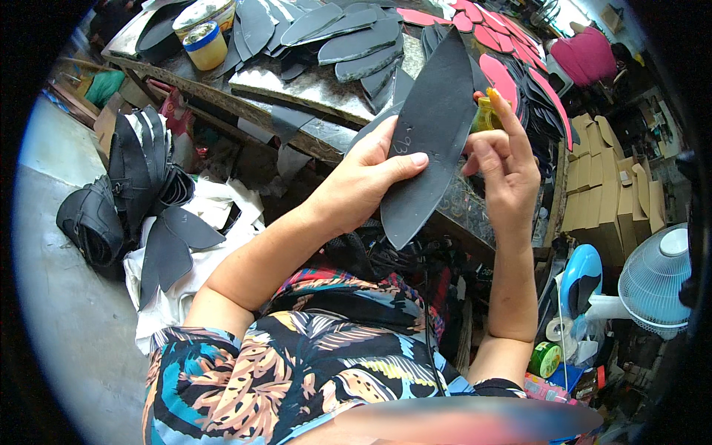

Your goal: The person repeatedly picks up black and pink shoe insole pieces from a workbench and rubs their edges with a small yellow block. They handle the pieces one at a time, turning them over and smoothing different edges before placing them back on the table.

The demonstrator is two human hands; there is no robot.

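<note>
My left hand grips a long black sheet piece, pointed at both ends, with pale handwritten marks on it. The thumb lies on its face and the fingers go out of sight behind it. The piece is tilted, its upper tip leaning right. Close to its right edge is my right hand, index finger raised and smeared with yellow, the other fingers bent and apart. I see nothing held in it. Behind these fingers shows a small yellow-green object, partly hidden.
The workbench carries black cut pieces, red-faced pieces and a yellow tub with a blue rim. Black bundles lie at left. At right are cardboard boxes and a white fan.
</note>
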